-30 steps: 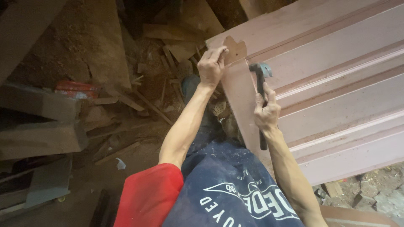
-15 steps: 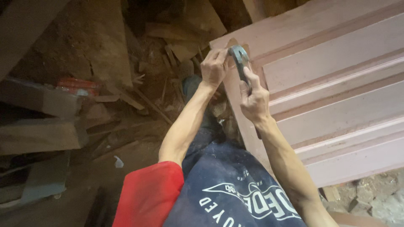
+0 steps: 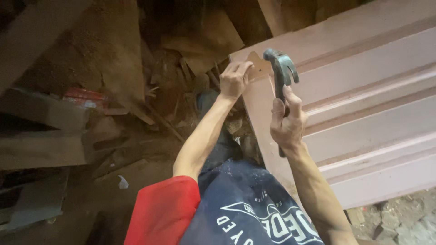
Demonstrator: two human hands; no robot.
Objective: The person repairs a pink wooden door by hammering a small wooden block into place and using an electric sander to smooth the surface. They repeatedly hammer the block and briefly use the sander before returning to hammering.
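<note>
Hammer (image 3: 281,68) now higher over panelled wood (image 3: 363,113)

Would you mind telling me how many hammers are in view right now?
1: a grey metal claw hammer raised in the right hand, above the pink moulded wooden panel. More may lie hidden among the wood scraps.

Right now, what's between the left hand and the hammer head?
In the head view, only the small notched wooden piece on the pink panel's corner lies between the left hand and the hammer head.
</note>
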